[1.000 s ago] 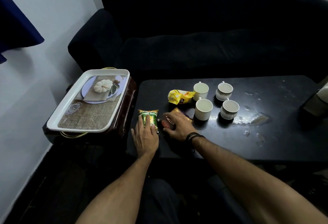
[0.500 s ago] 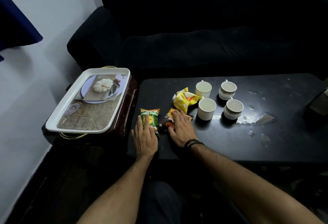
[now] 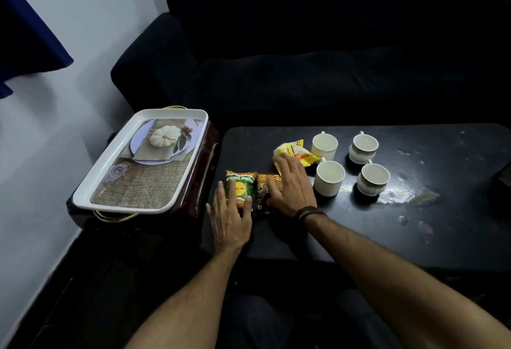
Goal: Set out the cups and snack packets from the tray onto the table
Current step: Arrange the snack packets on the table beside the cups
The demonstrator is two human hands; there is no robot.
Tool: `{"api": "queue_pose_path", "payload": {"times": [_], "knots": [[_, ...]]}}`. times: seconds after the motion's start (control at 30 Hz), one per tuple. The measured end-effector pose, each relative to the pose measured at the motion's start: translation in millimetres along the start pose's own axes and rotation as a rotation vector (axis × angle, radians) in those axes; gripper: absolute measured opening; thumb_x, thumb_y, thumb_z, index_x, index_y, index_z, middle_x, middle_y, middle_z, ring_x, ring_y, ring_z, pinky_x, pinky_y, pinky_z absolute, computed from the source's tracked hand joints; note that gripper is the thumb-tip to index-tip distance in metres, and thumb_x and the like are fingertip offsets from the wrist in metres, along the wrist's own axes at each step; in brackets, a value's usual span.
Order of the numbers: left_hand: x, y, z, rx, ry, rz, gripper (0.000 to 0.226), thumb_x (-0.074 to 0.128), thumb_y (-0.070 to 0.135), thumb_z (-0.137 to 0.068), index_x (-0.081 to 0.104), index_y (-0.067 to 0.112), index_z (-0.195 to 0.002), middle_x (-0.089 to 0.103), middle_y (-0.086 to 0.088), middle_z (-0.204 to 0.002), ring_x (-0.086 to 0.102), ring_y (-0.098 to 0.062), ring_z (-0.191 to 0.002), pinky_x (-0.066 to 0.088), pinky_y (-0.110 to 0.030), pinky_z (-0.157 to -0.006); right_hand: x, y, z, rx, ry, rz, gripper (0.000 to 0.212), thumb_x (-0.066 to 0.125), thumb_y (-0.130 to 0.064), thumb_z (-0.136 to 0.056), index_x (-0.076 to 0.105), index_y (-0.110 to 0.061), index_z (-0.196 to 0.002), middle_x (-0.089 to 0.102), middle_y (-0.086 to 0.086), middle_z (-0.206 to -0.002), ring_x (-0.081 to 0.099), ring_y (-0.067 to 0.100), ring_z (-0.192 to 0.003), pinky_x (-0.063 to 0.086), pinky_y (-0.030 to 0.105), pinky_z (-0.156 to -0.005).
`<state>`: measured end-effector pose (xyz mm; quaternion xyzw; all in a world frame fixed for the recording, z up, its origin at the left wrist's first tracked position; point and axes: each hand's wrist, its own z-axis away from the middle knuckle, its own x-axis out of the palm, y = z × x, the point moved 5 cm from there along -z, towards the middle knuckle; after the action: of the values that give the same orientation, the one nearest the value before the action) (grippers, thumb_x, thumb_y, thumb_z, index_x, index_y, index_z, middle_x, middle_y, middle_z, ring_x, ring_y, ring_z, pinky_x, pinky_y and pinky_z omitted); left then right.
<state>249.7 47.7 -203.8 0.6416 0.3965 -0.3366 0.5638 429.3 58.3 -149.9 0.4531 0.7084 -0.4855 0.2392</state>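
Note:
The white tray (image 3: 91, 182) sits on a side table at the left, holding only its printed picture. Several white cups stand grouped on the black table (image 3: 414, 241): two at the back (image 3: 325, 144) (image 3: 363, 147) and two in front (image 3: 330, 178) (image 3: 373, 180). A green snack packet (image 3: 243, 184) and a brown one (image 3: 262, 188) lie side by side near the table's left front. A yellow packet (image 3: 300, 152) lies behind them, beside the cups. My left hand (image 3: 229, 218) rests flat with fingertips on the green packet. My right hand (image 3: 290, 185) lies spread over the brown packet, fingertips touching the yellow one.
A dark sofa (image 3: 304, 58) stands right behind the table. The tray's brown side table (image 3: 203, 180) touches the table's left edge. Wet patches (image 3: 409, 196) shine on the table's right half. A dark object (image 3: 503, 180) sits at the right edge.
My right hand has slid forward from the brown packet until its fingers reach the yellow packet. The brown packet now lies against the green one. My left hand has stayed on the green packet.

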Motion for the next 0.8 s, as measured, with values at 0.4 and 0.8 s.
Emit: {"api": "queue_pose_path", "payload": {"times": [0.4, 0.8], "knots": [[6, 1, -4, -0.021, 0.020, -0.077, 0.074, 0.012, 0.071, -0.092, 0.011, 0.033, -0.156, 0.018, -0.008, -0.163, 0.029, -0.025, -0.146, 0.012, -0.054, -0.120, 41, 15, -54, 0.220, -0.425, -0.019, 0.070, 0.062, -0.039, -0.088, 0.029, -0.027, -0.148, 0.015, 0.005, -0.162, 0.017, 0.029, -0.148, 0.032, 0.047, -0.116], [9, 1, -5, -0.019, 0.045, -0.093, 0.074, 0.010, 0.071, -0.093, 0.014, 0.032, -0.156, 0.022, -0.007, -0.162, 0.035, -0.023, -0.142, 0.014, -0.054, -0.119, 83, -1, -73, 0.122, -0.555, 0.208, 0.082, 0.013, -0.077, -0.087, -0.001, -0.033, -0.156, -0.015, -0.003, -0.164, -0.015, 0.026, -0.151, -0.006, 0.062, -0.117]]}}
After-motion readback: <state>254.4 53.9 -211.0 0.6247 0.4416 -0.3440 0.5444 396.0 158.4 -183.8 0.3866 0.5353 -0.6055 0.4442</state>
